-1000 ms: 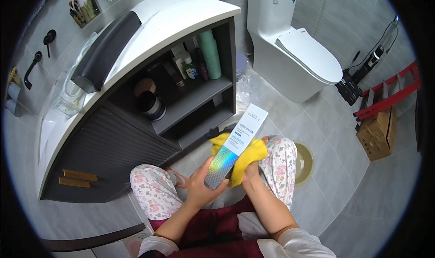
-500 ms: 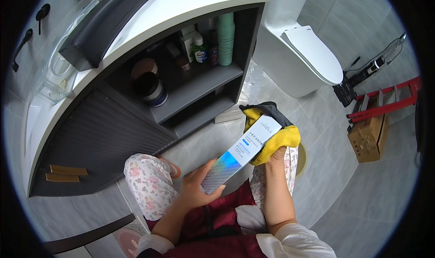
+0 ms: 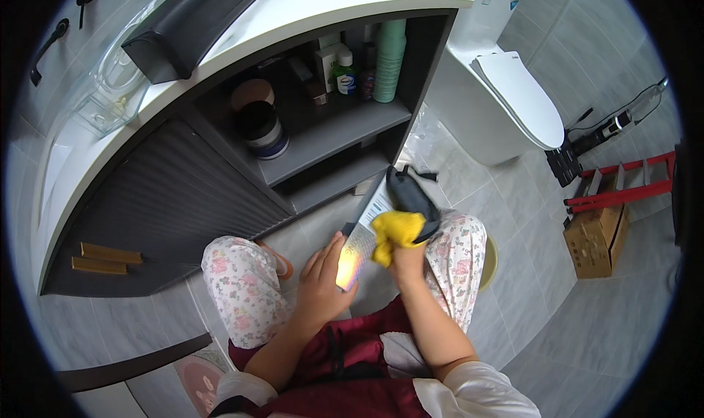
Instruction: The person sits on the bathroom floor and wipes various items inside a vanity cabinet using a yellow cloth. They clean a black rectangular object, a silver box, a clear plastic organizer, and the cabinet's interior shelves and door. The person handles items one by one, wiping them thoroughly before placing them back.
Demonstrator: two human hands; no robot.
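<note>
My left hand (image 3: 320, 282) is closed around the lower end of a tall, narrow carton (image 3: 357, 246), white with a shiny, rainbow-reflecting lower part. The carton is tilted, its far end leaning toward the cabinet. My right hand (image 3: 408, 262) grips a yellow and dark grey cloth (image 3: 402, 229) and presses it along the carton's right side. Most of the right fingers are hidden under the cloth. Its grey side hangs over near the carton's far end.
Ahead stands a curved dark cabinet with an open shelf (image 3: 345, 141) holding a dark-lidded jar (image 3: 262, 130), a green bottle (image 3: 345, 73) and a tall green cylinder (image 3: 390, 61). A toilet (image 3: 506, 103) is beyond. At right are a red step ladder (image 3: 623, 193), a cardboard box (image 3: 595, 243) and a yellowish basin (image 3: 489, 260).
The carton has turned from its broad printed face to a narrower side and stands steeper. The cloth has moved left and nearer, down from the carton's far end.
</note>
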